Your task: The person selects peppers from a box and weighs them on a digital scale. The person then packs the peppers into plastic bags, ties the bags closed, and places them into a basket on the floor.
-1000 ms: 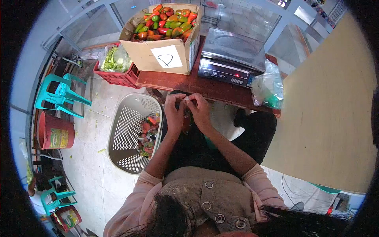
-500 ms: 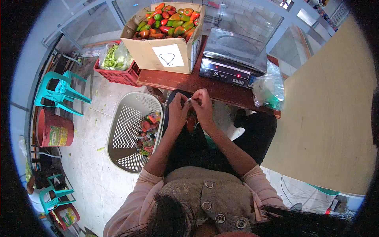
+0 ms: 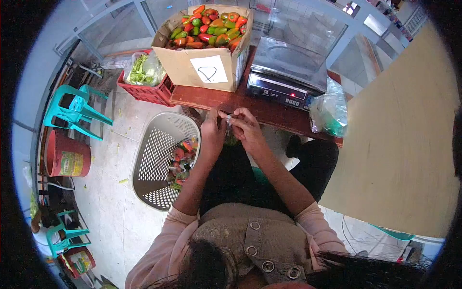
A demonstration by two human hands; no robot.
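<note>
Beyond the person's knees, a dark red wooden table [image 3: 207, 98] carries a tall brown cardboard box [image 3: 175, 67] heaped to the brim with loose red, orange and green peppers [image 3: 211, 30], so plenty seems left to handle. Left of the knees, an oval cream plastic basket [image 3: 150, 156] with perforated walls holds a small pile of red peppers partly covered in clear plastic [image 3: 180, 156]; these look like finished packs, and they fill only part of it. On the table sit a flat-topped black-and-silver electronic scale [image 3: 279, 90] and, at the right end, a crumpled bundle of clear plastic bags [image 3: 331, 115]. Over the lap, the left hand [image 3: 212, 132] and right hand [image 3: 250, 131] meet, fingertips pinching a small gathered piece of clear plastic [image 3: 228, 118] between them. Its closure appears unfinished; what hangs below is too dark to make out.
</note>
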